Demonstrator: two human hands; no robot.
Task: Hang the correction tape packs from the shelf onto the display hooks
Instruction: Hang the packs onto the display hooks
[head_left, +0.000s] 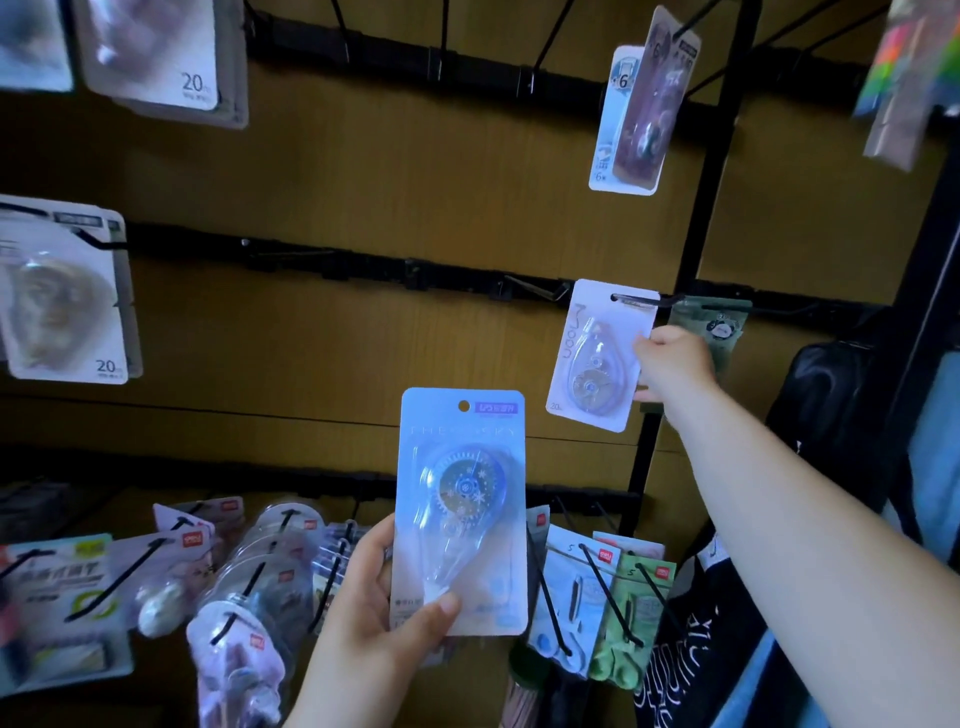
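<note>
My left hand (379, 613) holds a light blue correction tape pack (462, 512) upright by its lower edge, low in the middle of the view, its hang hole at the top free. My right hand (672, 364) reaches up and right and grips the right edge of a white correction tape pack (592, 358). That white pack's slot sits on a black display hook (636, 300) on the middle rail. A green pack (719, 327) hangs just behind my right hand.
Empty black hooks (540, 291) line the middle and top rails on the wooden back panel. More packs hang at the upper right (636, 119), at the left (62, 291) and along the bottom row (608, 597). A black upright post (711, 156) stands at the right.
</note>
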